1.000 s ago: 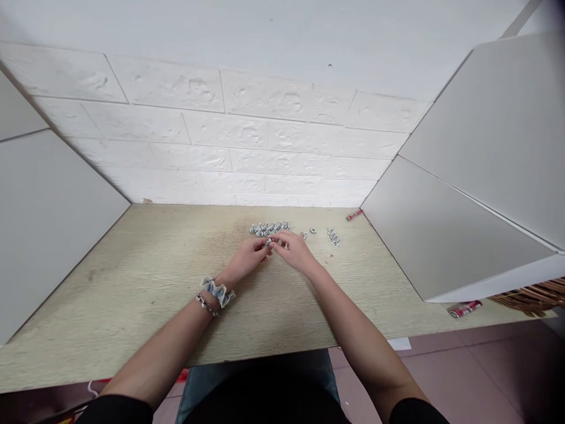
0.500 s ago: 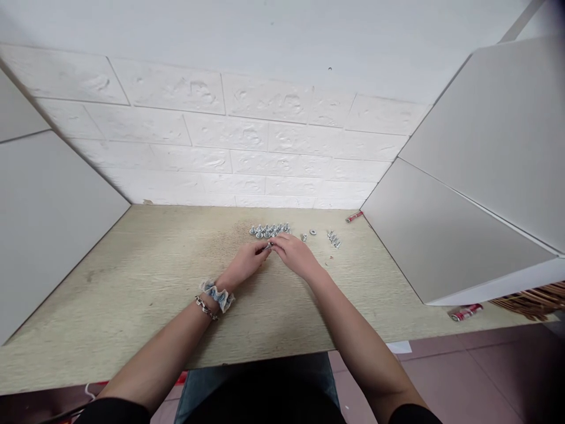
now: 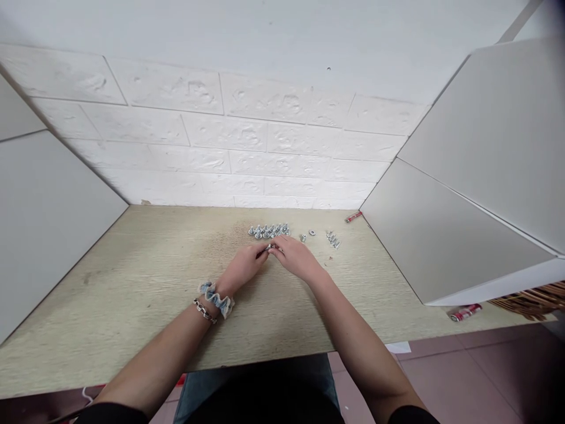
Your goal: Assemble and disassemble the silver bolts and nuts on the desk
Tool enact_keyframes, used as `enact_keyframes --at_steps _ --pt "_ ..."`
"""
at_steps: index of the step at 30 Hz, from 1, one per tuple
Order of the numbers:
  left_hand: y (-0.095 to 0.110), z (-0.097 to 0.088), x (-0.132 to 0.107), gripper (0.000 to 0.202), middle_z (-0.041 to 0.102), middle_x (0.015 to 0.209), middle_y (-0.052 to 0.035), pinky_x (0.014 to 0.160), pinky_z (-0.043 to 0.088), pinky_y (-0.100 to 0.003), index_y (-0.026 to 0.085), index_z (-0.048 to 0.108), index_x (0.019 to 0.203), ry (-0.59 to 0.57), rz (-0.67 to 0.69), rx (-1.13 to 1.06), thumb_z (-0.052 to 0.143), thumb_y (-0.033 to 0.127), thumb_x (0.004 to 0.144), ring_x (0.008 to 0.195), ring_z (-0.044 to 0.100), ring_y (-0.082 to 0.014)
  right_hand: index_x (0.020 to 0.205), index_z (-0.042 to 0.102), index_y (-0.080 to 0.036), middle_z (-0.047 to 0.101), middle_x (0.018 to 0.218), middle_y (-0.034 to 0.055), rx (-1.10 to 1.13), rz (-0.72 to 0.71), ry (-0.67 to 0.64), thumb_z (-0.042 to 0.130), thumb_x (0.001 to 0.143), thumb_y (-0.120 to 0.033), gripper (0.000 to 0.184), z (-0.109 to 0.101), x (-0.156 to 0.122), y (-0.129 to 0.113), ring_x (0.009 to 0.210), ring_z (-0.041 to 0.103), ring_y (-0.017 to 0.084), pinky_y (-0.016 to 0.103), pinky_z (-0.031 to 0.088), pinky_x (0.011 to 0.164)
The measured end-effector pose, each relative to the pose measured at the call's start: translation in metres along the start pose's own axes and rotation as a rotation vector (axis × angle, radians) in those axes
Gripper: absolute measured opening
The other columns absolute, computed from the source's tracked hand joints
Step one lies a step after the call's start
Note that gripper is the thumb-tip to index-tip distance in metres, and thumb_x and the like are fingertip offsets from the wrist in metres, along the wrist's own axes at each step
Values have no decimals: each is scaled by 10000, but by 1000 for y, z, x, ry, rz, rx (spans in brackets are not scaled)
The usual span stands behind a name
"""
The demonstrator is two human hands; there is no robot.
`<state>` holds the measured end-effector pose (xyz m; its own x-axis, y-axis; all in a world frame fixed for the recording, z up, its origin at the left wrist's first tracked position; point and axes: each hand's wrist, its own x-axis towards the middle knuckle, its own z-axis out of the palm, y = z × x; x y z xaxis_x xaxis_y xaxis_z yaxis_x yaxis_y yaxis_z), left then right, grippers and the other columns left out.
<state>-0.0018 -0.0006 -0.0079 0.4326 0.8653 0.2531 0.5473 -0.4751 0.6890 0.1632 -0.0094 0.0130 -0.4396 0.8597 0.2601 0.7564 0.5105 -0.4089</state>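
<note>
My left hand [image 3: 245,265] and my right hand [image 3: 295,258] meet over the table, fingertips pinched together around a small silver screw [image 3: 269,248]. Fingers cover most of the screw, so any part fitted on it is hard to make out. Just behind the fingertips stand rows of several silver screws with washers [image 3: 266,231], shanks up. To the right of my right hand are a small metal nut [image 3: 303,238] and a flat washer [image 3: 312,232]. Farther right lies a short line of several loose screws [image 3: 333,239].
The wooden table [image 3: 145,282] runs to a white brick-patterned wall [image 3: 247,135]. Grey-white panels stand at the left [image 3: 53,218] and right [image 3: 459,229]. A red battery [image 3: 354,217] lies by the right panel, another red battery [image 3: 466,312] near the front edge, beside a wicker item [image 3: 529,300].
My fingertips have shifted slightly around the screw, and the right fingers have turned a little. Both hands stay in nearly the same place. The parts on the table have not moved.
</note>
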Motion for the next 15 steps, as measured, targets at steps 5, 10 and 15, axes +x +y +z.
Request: enact_keyframes --at_steps 5,10,15 --pt "1 -2 1 284 692 869 -31 751 417 -278 217 669 978 3 -6 -20 442 320 842 748 599 -195 1010 555 -189 600 977 69 4 -65 10 410 896 -186 185 2 1 -1 979 524 165 307 411 843" --pt "0 -2 1 296 691 853 -19 729 412 -269 227 660 998 -11 -1 13 414 307 855 741 602 -188 993 579 -191 614 965 61 -78 -58 21 421 896 -206 186 1 0 -3 955 536 168 301 418 816" --pt "6 -4 -1 291 681 817 -19 743 403 -268 230 655 990 -22 7 38 404 300 861 757 596 -187 876 584 -186 620 873 50 -81 20 20 407 907 -337 235 -1 0 -3 858 552 162 273 410 700"
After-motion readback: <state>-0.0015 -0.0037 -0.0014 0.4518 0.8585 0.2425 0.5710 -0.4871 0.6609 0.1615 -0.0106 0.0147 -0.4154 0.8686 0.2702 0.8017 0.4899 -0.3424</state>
